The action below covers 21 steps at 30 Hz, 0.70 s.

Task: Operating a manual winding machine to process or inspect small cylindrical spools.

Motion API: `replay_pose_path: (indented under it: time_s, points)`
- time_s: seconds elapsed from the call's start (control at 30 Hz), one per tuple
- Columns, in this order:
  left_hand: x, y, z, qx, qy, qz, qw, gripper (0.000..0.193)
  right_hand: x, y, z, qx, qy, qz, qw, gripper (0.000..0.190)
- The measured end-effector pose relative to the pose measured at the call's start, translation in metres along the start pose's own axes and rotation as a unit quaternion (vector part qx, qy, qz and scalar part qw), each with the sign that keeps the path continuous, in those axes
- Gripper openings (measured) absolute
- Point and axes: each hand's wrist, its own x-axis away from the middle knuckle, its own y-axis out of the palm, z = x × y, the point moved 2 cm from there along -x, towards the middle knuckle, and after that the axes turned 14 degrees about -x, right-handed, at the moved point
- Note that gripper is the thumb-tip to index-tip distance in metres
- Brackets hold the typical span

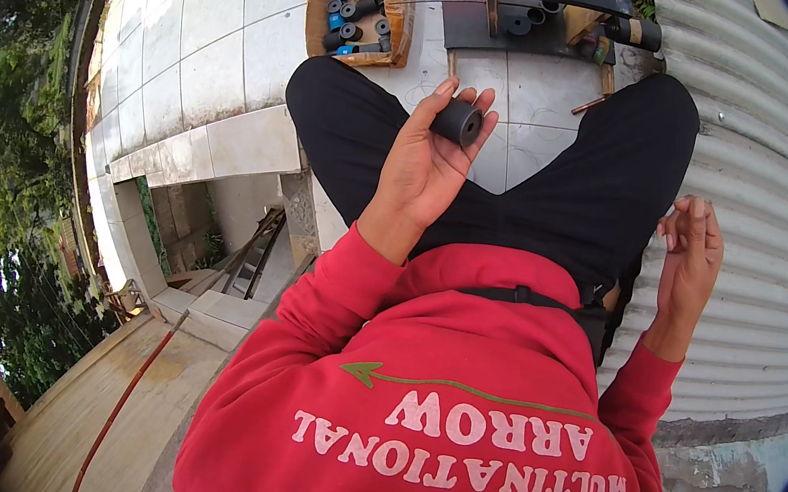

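Note:
My left hand is palm up, its thumb and fingers around a short black cylinder with a hole in its end face. It is above the gap between my knees. Off to the right, beside my right thigh, my right hand is raised with its fingers curled, and I see nothing in it. Beyond my left knee, an open cardboard box holds several black, grey and blue cylinders. A black stand or bench device with wooden legs and a thin metal rod is on the floor ahead.
White floor tiles extend ahead and to the left. A tiled ledge with an opening below lies left of my left leg. Corrugated metal sheet runs along the right side. A dark cylinder with a tan band juts from the device's right side.

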Motion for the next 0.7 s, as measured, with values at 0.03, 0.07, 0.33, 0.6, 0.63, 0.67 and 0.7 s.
replay_pose_path:
  time_s: [0.03,0.07,0.33,0.6,0.63,0.67,0.7]
  points:
    - [0.0,0.0,0.003,0.0,0.005,0.005,1.0,0.024,-0.001,-0.023,-0.01,-0.013,-0.018,0.021,1.0,0.03]
    - [-0.002,-0.001,0.006,0.0,0.004,0.005,1.0,0.024,0.0,-0.051,-0.021,-0.024,-0.036,0.044,0.998,0.03]
    - [-0.009,-0.013,0.026,0.011,0.033,0.013,0.999,0.021,0.049,-0.293,-0.128,0.067,-0.157,0.355,0.919,0.04]
    - [-0.009,-0.007,0.025,-0.009,0.023,0.007,1.0,0.023,0.058,-0.354,-0.155,0.764,-0.213,0.382,0.474,0.039]
    - [-0.003,-0.008,0.026,-0.01,0.033,0.014,0.999,0.023,0.024,-0.253,-0.129,0.705,-0.287,0.266,0.592,0.039]
    - [0.0,-0.004,0.021,-0.024,0.027,0.002,0.999,0.024,0.01,-0.135,-0.103,0.637,-0.288,0.216,0.681,0.038]
    - [0.002,0.004,0.012,-0.041,0.016,-0.016,0.999,0.025,0.008,-0.052,-0.081,0.557,-0.277,0.119,0.774,0.041]
